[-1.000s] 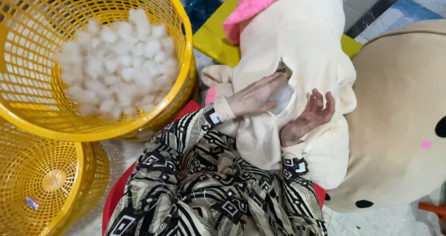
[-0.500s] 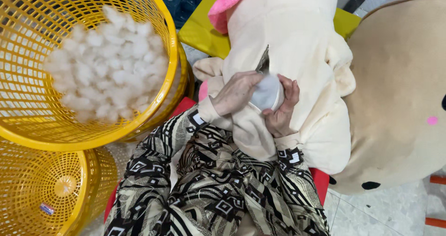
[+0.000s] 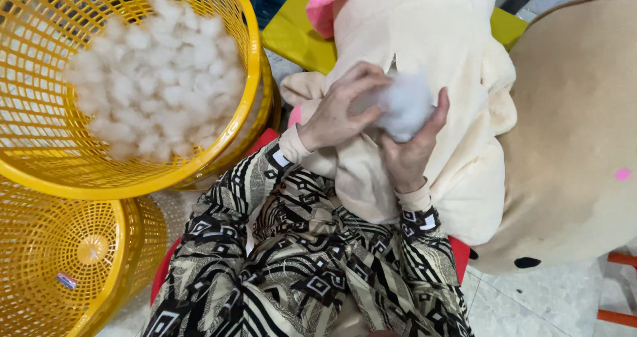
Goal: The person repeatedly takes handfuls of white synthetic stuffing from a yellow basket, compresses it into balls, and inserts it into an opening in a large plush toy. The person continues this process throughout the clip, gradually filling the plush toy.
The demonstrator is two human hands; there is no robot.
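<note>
White fibre stuffing (image 3: 401, 108), loose and fluffy, sits as a wad between both hands at an opening in the cream plush toy (image 3: 438, 38) on the person's lap. The left hand (image 3: 338, 108) curls its fingers over the wad, pressing it toward the seam; the right hand (image 3: 411, 148) cups it from below with the thumb up along its side. The toy's skin looks soft, limp and creased, so the filling seems far from finished, though the inside is hidden. Plenty of stuffing (image 3: 156, 91) remains in clumps in the yellow plastic lattice basket (image 3: 219, 158). A second yellow basket (image 3: 79, 257) stands below it, and a larger tan plush (image 3: 577, 131) lies beside.
</note>
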